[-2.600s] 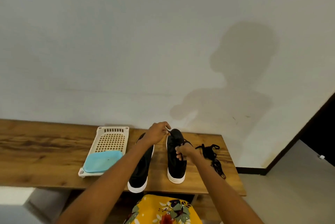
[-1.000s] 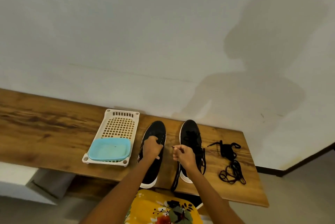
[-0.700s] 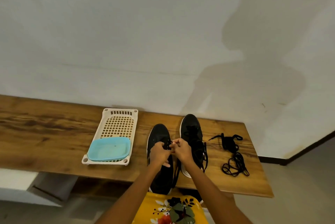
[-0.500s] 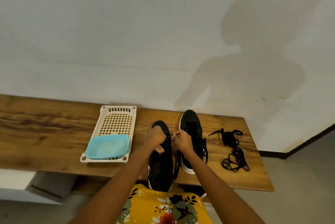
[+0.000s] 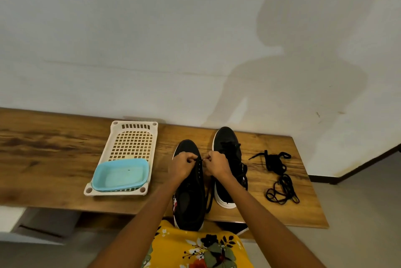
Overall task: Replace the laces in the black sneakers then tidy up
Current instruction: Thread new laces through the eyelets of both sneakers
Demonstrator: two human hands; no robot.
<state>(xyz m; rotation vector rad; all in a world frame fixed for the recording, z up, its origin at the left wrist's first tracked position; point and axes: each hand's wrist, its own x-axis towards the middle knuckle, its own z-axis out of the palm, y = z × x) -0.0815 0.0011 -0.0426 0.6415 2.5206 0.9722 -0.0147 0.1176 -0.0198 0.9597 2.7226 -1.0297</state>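
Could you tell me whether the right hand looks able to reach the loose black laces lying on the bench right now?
Probably yes: the loose laces lie uncovered beside the right hand, but it pinches a lace end and must let go first.

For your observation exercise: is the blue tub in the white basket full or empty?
Empty. The blue tub sits at the near end of the white basket, and its bare floor shows, apart from one tiny dark speck.
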